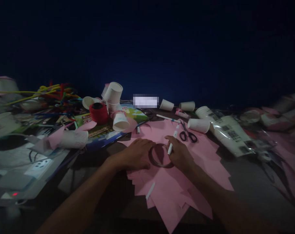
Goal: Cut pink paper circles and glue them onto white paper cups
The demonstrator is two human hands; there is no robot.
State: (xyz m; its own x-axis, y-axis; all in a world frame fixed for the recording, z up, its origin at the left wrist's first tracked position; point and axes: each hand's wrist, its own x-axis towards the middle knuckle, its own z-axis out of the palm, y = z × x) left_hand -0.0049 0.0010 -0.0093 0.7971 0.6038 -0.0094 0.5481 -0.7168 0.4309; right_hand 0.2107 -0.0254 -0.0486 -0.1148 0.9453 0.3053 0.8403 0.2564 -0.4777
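Pink paper sheets (167, 191) lie in an overlapping fan in the middle of the table. A round ring, perhaps a tape roll (151, 157), rests on them between my hands. My left hand (137, 153) lies spread over the paper at the ring's left edge. My right hand (180, 151) is closed round a white marker (172, 144) at the ring's right side, the marker tilted. Black-handled scissors (188, 136) sit on the paper just beyond my right hand. A small white strip (150, 190) lies on the near part of the paper.
Paper cups (198, 125) stand and lie along the back. A red roll (99, 113) sits on a colourful package (106, 135) at left. Further left are a power strip (41, 165) and pipe cleaners (53, 92). Bagged cups (229, 133) lie at right.
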